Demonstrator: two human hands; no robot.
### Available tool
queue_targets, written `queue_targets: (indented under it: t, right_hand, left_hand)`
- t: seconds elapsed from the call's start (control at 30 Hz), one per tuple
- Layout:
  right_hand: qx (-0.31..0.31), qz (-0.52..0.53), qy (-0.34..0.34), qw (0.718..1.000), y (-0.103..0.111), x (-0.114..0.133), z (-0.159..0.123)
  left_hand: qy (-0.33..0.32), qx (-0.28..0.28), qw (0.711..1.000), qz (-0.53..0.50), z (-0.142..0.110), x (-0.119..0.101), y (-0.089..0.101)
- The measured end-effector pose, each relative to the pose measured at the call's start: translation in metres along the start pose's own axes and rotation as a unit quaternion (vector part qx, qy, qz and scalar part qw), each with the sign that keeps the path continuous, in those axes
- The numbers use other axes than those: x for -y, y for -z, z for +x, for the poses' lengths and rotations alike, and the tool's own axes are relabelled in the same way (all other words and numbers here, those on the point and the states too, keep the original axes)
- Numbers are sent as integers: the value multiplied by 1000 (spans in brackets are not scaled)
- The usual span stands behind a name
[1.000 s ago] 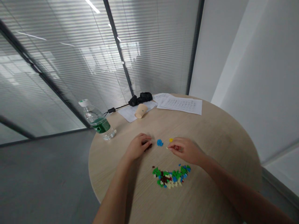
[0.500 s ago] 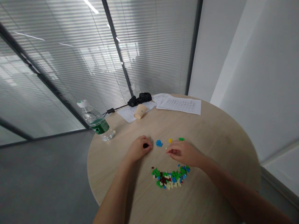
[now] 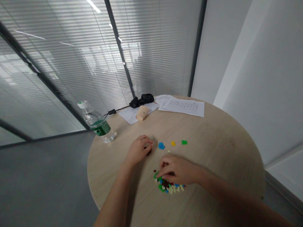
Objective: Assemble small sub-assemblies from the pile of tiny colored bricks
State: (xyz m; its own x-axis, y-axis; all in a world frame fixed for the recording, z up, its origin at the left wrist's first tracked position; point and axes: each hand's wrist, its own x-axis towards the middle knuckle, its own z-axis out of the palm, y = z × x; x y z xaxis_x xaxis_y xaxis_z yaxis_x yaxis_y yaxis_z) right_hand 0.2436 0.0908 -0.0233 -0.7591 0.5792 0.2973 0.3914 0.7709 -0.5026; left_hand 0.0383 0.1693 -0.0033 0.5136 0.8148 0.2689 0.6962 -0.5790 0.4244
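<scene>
My right hand [image 3: 175,169] reaches down onto a heap of small plastic bricks [image 3: 170,186] in green, blue, brown and cream, its fingertips at the heap's green left edge. Whether those fingers hold a piece is hidden. My left hand [image 3: 138,150] rests curled on the tabletop, with a dark brown brick [image 3: 149,153] showing under its fingers. Just beyond it lies a small blue cluster of bricks [image 3: 161,145]. A yellow brick [image 3: 173,143], a green brick [image 3: 184,142] and a tiny cream piece [image 3: 169,151] sit apart above the heap.
The round light-wood table [image 3: 213,148] carries a water bottle [image 3: 98,125] at its left edge. A paper cup [image 3: 142,113] lies on its side on a paper sheet. Printed sheets [image 3: 182,107] and a black bundle [image 3: 142,101] sit at the far edge. Glass partitions with blinds stand behind.
My right hand has moved down and left from beside the cream piece onto the heap, leaving the green brick in full view. My left hand has shifted slightly toward me.
</scene>
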Motion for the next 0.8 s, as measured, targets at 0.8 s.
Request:
queue_targets:
  t: [0.8]
  right_hand:
    - [-13,-13,-32,999,-11,-2,3]
  left_hand:
    - [-15,15,1000,8,1,-8,-3]
